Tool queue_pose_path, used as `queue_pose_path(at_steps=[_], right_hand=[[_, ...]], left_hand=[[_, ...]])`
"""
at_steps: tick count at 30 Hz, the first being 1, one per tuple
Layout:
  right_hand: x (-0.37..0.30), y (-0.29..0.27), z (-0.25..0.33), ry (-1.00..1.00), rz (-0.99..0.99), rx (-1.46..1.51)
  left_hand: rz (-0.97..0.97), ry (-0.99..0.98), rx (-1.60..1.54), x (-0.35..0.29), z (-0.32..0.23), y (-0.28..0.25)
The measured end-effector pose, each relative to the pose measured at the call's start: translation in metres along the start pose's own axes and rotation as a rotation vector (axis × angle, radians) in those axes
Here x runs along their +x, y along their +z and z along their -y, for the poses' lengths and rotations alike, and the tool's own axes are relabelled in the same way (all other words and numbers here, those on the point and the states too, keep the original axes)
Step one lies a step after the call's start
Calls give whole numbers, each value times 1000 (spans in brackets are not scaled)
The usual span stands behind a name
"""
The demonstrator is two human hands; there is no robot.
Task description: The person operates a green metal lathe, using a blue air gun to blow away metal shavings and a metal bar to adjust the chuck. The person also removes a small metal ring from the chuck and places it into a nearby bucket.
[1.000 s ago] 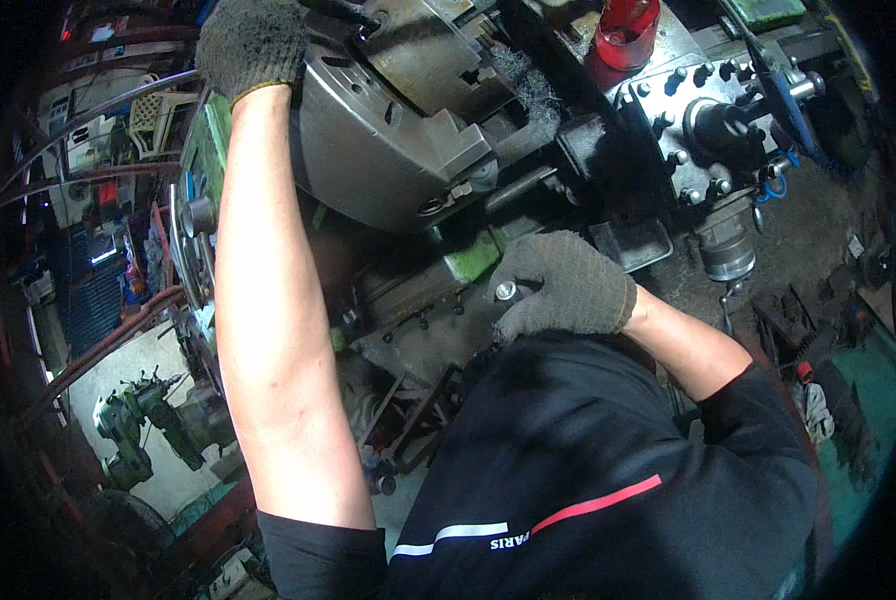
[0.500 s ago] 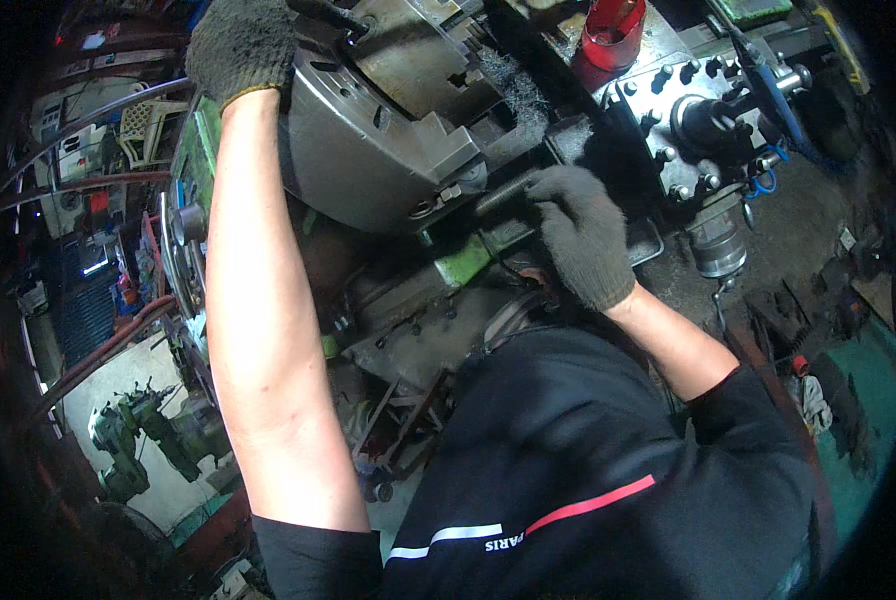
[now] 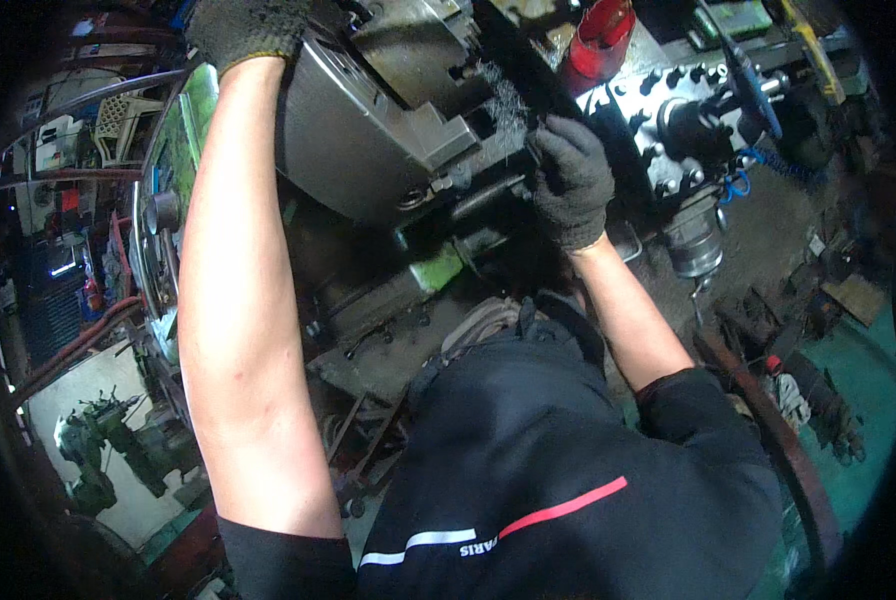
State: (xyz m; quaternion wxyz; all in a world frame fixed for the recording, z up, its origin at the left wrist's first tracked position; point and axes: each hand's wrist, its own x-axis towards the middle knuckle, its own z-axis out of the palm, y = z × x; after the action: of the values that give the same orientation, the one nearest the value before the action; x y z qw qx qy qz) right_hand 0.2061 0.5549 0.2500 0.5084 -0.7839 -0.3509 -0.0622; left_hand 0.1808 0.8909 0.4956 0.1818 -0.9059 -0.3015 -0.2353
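Note:
My left hand, in a dark knitted work glove, lies at the upper left beside the rim of a large steel lathe chuck. The top edge of the picture cuts it off, and its fingers are hidden. My right hand, gloved the same way, is raised just right of the chuck with its fingers curled in. A long dark shape runs from those fingers to the top edge; I cannot make out whether it is a tool or a shadow. Curly metal chips lie between chuck and hand.
A red can stands behind my right hand. Right of it is the bolted tool post, with a blue hose. A ribbed metal handwheel collar sits below. Green machinery and a pale chair are at left.
My right hand has moved up and slightly left, off the bar below the chuck, and its fingers have curled. A long dark shape now shows above it. The view has shifted a little.

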Motion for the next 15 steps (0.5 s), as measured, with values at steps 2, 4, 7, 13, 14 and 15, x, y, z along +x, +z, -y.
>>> queue_pose_path(at_steps=[2,4,7,13,14,15], right_hand=[[-14,29,-61,61,182,-63],[-13,31,-57,227,138,15],[-6,14,-23,24,-74,22],[-34,66,-106,164,108,74],[-35,61,-100,117,6,106],[-8,38,-64,162,48,151]], left_hand=[[-12,16,-14,-1,-7,-9],[-25,-102,-110,1,-13,-7],[-117,2,-77,2,-8,5],[-110,-14,-102,-3,-7,3],[-139,-2,-103,6,-7,5],[-132,-8,-82,10,-3,3]])
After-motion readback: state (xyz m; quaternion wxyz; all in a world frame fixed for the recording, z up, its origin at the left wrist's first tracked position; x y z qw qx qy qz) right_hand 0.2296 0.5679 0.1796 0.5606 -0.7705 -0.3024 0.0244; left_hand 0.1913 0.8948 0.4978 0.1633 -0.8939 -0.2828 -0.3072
